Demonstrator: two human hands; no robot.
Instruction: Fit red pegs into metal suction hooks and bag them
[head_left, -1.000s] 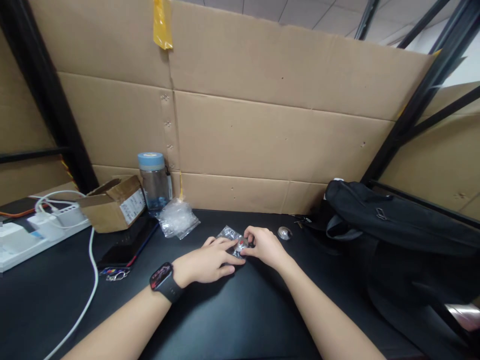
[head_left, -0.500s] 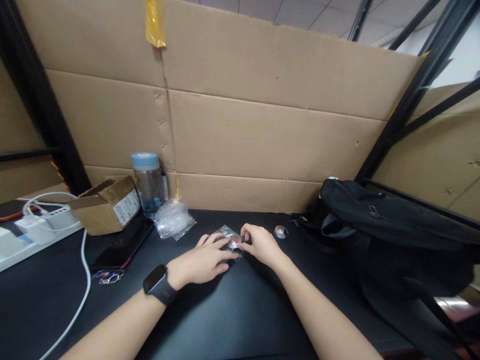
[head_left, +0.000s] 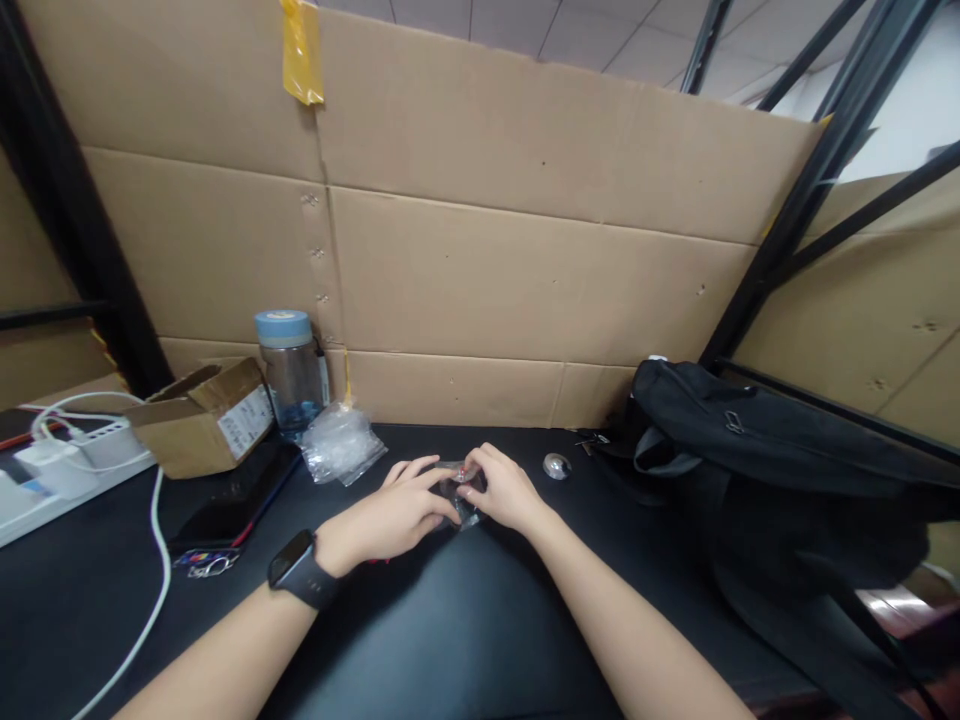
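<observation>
A small clear plastic bag [head_left: 469,519] lies on the black table between my hands. My left hand [head_left: 401,512], wearing a black watch, rests over the bag's left side with fingers stretched out and touching it. Thumb and fingers of my right hand [head_left: 504,488] are closed on a small clear round piece [head_left: 462,474] with a red spot, at the bag's top. Its exact shape is partly hidden by the fingers. To the right sits a separate clear dome [head_left: 556,466], apart from both hands. A bit of red shows under my left wrist.
Crumpled clear bags [head_left: 343,445] lie at left by a blue-lidded bottle [head_left: 289,375]. Beyond them are an open cardboard box [head_left: 202,420], a dark phone [head_left: 232,505], keys, and a white power strip [head_left: 75,475] with cable. A black backpack [head_left: 750,470] fills the right; cardboard walls the back.
My right fingers have closed over the clear round piece, which now shows less and sits tilted at the bag's top. My left hand has drawn slightly left. The view has shifted a little.
</observation>
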